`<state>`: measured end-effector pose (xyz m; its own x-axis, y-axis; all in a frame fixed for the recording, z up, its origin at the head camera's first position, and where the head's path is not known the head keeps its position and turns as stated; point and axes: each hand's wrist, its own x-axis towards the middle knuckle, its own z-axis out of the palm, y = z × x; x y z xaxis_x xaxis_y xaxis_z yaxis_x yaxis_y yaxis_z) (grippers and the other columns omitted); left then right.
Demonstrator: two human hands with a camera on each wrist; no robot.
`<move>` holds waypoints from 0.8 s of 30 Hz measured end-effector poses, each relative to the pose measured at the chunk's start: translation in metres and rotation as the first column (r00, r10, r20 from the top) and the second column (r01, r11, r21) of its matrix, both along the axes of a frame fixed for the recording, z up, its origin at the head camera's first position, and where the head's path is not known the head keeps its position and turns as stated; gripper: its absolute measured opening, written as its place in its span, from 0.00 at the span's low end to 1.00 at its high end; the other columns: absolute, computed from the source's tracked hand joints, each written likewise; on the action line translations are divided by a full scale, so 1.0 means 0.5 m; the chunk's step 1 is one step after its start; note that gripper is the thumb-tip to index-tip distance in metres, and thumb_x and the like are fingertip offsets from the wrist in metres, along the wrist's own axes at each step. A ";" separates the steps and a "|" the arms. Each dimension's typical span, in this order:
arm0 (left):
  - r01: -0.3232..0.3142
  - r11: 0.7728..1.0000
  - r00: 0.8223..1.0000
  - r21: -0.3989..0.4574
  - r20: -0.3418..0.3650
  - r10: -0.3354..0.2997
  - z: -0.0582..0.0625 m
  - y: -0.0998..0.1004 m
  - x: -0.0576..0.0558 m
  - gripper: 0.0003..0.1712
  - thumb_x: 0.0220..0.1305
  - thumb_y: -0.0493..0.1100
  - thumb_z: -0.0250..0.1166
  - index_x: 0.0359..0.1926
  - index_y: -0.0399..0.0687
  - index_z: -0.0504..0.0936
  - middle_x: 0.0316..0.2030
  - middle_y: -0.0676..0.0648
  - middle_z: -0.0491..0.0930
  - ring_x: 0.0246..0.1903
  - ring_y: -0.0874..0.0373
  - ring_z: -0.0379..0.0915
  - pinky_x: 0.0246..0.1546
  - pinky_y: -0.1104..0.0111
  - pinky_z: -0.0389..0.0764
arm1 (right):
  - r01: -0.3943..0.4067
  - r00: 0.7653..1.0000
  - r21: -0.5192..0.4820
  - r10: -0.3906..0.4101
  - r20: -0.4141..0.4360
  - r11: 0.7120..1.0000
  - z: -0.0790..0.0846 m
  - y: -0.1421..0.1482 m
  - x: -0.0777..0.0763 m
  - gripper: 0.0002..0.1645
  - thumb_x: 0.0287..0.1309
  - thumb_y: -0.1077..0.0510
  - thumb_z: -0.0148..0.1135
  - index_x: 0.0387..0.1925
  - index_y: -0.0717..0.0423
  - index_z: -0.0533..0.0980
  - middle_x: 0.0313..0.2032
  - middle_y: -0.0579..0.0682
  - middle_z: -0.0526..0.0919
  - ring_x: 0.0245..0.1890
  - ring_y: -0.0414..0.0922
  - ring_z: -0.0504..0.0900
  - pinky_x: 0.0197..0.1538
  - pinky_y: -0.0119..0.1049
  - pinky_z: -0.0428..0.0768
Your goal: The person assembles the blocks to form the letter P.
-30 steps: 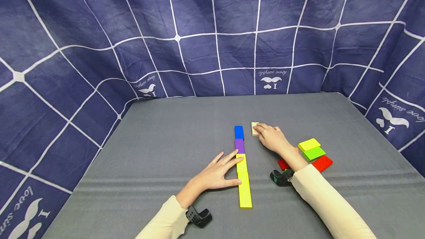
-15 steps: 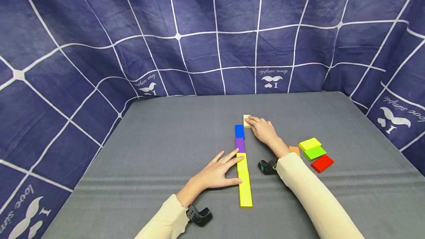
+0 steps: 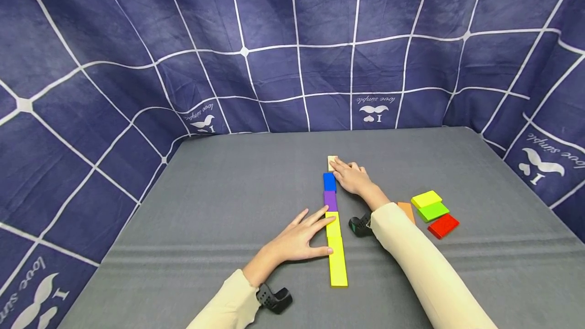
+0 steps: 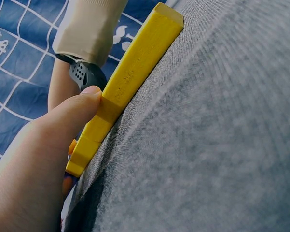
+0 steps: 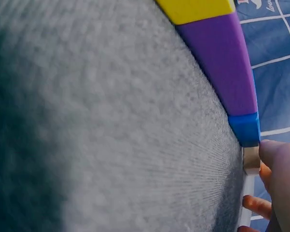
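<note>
A straight row of flat blocks runs away from me in the head view: a long yellow block (image 3: 338, 270), a shorter yellow block (image 3: 332, 230), a purple block (image 3: 330, 201) and a blue block (image 3: 329, 183). Just past the blue end, my right hand (image 3: 354, 177) pinches a pale wooden block (image 3: 331, 163). Its thumb shows beside that block in the right wrist view. My left hand (image 3: 299, 240) lies along the row's left side, fingers spread. Two fingertips reach the shorter yellow block and the thumb touches the long yellow block (image 4: 130, 72) in the left wrist view.
To the right lie a yellow block (image 3: 427, 199), a green block (image 3: 433, 211), a red block (image 3: 443, 226) and an orange block (image 3: 405, 210) partly hidden by the right sleeve. A blue checked cloth (image 3: 274, 75) hangs behind the grey tabletop (image 3: 247, 166).
My right hand has moved the wooden block away from me and leftward, from right of the blue block to beyond its far end. My left hand has stayed still.
</note>
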<state>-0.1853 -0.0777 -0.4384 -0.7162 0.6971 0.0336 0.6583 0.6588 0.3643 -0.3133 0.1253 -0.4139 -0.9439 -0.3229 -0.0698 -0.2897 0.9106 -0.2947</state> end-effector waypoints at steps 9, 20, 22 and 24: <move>0.001 1.000 1.000 0.001 -0.008 -0.001 -0.005 -0.002 0.004 0.40 0.57 0.67 0.52 0.68 0.64 0.53 0.71 0.57 0.43 0.69 0.65 0.44 0.70 0.57 0.43 | -0.039 0.999 -0.033 0.040 0.017 0.999 -0.014 -0.013 0.006 0.29 0.68 0.48 0.35 0.69 0.44 0.52 0.71 0.47 0.48 0.66 0.58 0.55 0.61 0.58 0.55; 0.009 1.000 1.000 -0.002 0.022 -0.009 0.000 0.002 0.000 0.41 0.57 0.68 0.51 0.69 0.65 0.52 0.71 0.58 0.42 0.69 0.65 0.44 0.70 0.56 0.42 | -0.031 0.999 -0.058 0.030 -0.030 0.998 -0.015 -0.010 0.013 0.28 0.68 0.48 0.36 0.68 0.45 0.54 0.70 0.47 0.51 0.66 0.58 0.56 0.61 0.58 0.57; 0.006 1.000 1.000 -0.005 0.027 -0.006 0.001 0.002 0.000 0.41 0.57 0.68 0.51 0.69 0.66 0.52 0.71 0.58 0.42 0.69 0.65 0.43 0.70 0.56 0.41 | -0.036 0.999 -0.063 0.034 -0.036 0.997 -0.014 -0.009 0.014 0.28 0.68 0.48 0.36 0.68 0.45 0.54 0.70 0.48 0.51 0.66 0.58 0.56 0.61 0.58 0.57; 0.006 1.000 1.000 -0.008 0.023 -0.006 0.002 0.002 0.001 0.41 0.57 0.68 0.51 0.69 0.65 0.52 0.71 0.57 0.42 0.69 0.65 0.44 0.70 0.55 0.41 | -0.043 0.998 -0.062 0.041 -0.041 0.997 -0.013 -0.009 0.014 0.28 0.68 0.48 0.36 0.68 0.46 0.54 0.70 0.48 0.51 0.66 0.58 0.56 0.61 0.58 0.57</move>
